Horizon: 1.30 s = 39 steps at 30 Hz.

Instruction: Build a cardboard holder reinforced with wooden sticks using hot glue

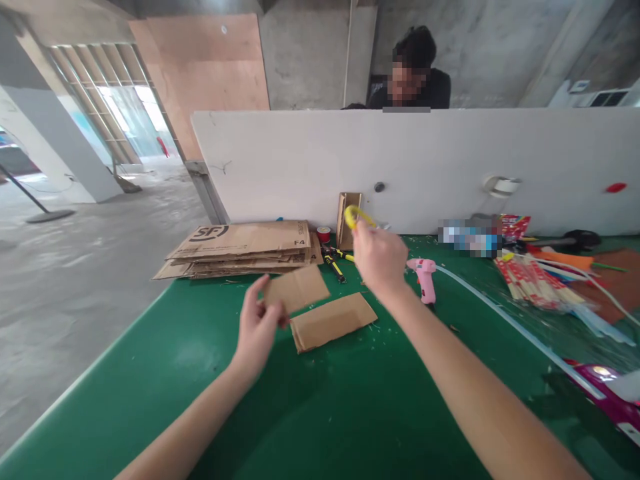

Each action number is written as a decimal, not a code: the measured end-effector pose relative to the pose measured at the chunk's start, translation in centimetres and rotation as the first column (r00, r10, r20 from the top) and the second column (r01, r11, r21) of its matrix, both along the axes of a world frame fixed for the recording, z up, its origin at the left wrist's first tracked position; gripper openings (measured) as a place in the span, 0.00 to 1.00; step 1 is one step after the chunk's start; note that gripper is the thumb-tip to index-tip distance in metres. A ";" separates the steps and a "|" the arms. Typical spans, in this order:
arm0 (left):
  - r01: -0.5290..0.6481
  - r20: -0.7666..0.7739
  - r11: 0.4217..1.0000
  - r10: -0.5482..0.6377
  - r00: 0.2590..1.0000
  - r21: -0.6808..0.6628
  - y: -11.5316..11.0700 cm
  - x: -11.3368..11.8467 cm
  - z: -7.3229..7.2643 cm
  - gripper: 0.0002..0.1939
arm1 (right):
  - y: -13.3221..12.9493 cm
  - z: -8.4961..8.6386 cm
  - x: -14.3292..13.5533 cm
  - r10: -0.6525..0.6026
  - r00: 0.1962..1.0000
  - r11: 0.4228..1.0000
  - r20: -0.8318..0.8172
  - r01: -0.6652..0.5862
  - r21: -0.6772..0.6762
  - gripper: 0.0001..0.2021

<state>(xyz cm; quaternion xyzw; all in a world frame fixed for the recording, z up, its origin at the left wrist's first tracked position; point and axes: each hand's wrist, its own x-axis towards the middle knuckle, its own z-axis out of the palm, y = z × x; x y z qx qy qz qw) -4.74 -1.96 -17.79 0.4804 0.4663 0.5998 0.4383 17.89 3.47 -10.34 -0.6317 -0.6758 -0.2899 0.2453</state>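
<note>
My left hand [260, 317] pinches a small flat piece of cardboard [299, 289] between thumb and fingers, lifted a little above the table. Just below and to its right, a second rectangular cardboard piece [334, 323] lies flat on the green tabletop. Held out toward the white divider, my right hand [380, 257] is closed around yellow-handled scissors [352, 215]; a curved yellow loop shows above the fist, while most of the tool is hidden. Behind this hand a narrow folded cardboard piece [344, 223] stands upright against the divider.
Stacked cardboard sheets [245, 243] lie at the back left. Near them are a red-rimmed roll [323, 234] and yellow-black pliers [334, 265]. A pink glue gun [425, 279] with a pale cord stands right of centre. Packaged sticks [537, 283] lie farther right. A person [435, 90] is behind the divider [300, 160].
</note>
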 end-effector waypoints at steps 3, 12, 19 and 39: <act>-0.154 0.446 0.988 0.149 0.882 -0.026 1.6 -2.6 2.0 0.26 | -3.7 -4.2 -2.4 0.326 0.918 0.945 0.224 -0.310 -0.103 0.20; 0.171 0.499 0.976 -0.081 0.863 -0.137 1.3 -1.5 2.1 0.29 | -8.0 -7.2 -2.3 0.696 0.716 0.621 -0.055 -0.638 -0.456 0.33; 0.391 0.243 0.909 -0.351 0.904 -0.143 -0.7 1.6 -0.2 0.36 | -9.7 -6.2 7.2 -0.207 0.978 0.575 0.027 0.144 -0.806 0.10; 0.422 -0.029 0.884 -0.436 0.899 -0.202 -1.1 2.6 -1.8 0.37 | 1.7 -10.2 21.3 -0.266 0.960 0.805 -0.083 0.174 -0.566 0.17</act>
